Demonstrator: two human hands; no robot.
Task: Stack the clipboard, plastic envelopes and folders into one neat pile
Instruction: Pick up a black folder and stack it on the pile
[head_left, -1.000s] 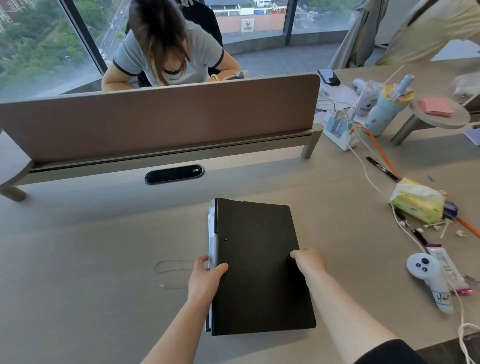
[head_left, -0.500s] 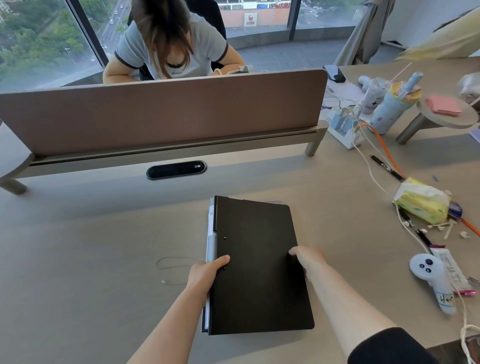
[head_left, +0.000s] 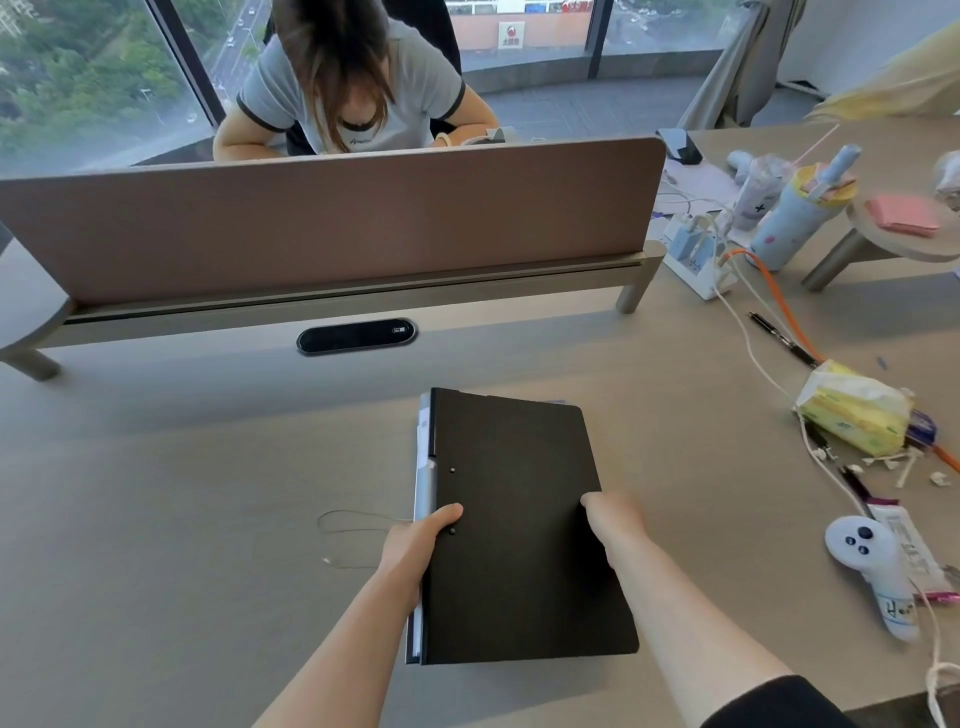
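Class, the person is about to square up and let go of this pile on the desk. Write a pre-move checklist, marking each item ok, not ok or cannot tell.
1. Left hand grips the pile's left edge: ok.
2. Right hand grips the right edge of the black matte folder on top: ok.
3. Edges flush: not ok; pale sheets stick out at the left.
4. Every item is in the pile: cannot tell; the folder hides the lower layers.
5. Thin looped cord on the grey desk clear of the pile: cannot tell.
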